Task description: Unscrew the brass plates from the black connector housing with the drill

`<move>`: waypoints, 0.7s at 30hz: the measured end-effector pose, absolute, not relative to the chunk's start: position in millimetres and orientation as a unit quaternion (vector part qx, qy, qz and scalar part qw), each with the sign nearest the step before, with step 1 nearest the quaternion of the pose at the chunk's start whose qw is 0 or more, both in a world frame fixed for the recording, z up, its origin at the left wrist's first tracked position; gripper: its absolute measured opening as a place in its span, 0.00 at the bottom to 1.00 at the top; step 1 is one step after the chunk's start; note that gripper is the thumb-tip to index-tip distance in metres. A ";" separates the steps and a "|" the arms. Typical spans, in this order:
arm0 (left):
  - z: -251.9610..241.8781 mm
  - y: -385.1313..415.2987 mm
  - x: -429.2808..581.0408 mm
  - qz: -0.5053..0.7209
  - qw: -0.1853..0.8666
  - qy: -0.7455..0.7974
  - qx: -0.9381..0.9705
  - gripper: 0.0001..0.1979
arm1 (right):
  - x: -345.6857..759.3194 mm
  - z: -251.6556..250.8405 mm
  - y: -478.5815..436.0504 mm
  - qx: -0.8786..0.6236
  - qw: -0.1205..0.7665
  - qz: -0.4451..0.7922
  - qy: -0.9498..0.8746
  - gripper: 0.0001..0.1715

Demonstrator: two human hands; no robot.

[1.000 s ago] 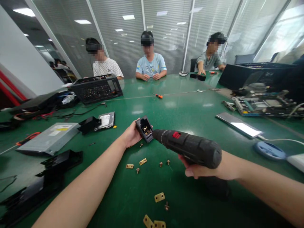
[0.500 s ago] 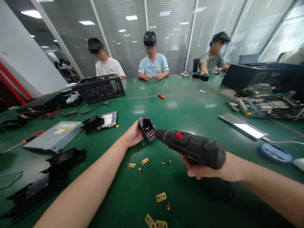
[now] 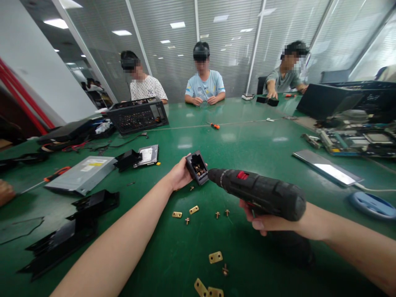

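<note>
the green table (image 3: 173, 251) spreads out beneath your arms. at its far right leans a big black case (image 3: 328, 103), with a circuit board (image 3: 361, 138) in front of it, and a smaller open chassis (image 3: 140, 117) stands far left. three people sit along the far edge. your drill (image 3: 262, 192) lies level over the table's right half, chuck pointing left at the box. a silver drive (image 3: 80, 175) rests on the table left of your arm.

your right hand (image 3: 281, 225) is wrapped round the drill's grip, fingers curled and thumb across the near side; you can't tell from here whether the trigger is pressed. your left hand (image 3: 180, 175) grips the box by its left side, most of its fingers hidden behind, so how they are set there cannot be told.

the box (image 3: 203, 180) is black, tilted, its open side facing you, held near the middle of the table, with brass-coloured bits inside its lower end. the drill's nose is at its right edge; touching or just short, you can't tell. five brass plates (image 3: 215, 258) lie nearer you, the closest two overlapping at the bottom edge. smallest are the loose screws (image 3: 218, 215), scattered among the plates and below the box.
</note>
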State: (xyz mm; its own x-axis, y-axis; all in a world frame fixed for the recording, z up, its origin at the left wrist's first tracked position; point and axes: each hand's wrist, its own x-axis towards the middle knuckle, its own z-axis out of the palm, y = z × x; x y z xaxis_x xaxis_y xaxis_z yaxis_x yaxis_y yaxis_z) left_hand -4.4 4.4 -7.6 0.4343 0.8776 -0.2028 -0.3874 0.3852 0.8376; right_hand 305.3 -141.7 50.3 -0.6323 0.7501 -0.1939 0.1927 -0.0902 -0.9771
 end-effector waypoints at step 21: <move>-9.2 0.3 -16.7 0.403 0.735 0.276 0.471 0.28 | 298.1 62.4 -135.6 -0.294 0.203 0.709 -0.609 0.62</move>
State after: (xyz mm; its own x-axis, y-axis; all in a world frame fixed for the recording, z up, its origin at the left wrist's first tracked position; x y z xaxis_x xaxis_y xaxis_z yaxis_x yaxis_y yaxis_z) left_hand -16.7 0.3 -9.2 0.5229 0.8520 -0.0255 -0.3332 0.2319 0.9139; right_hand 298.1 -135.6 62.4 -0.7453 0.6447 -0.1700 0.0705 -0.1773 -0.9816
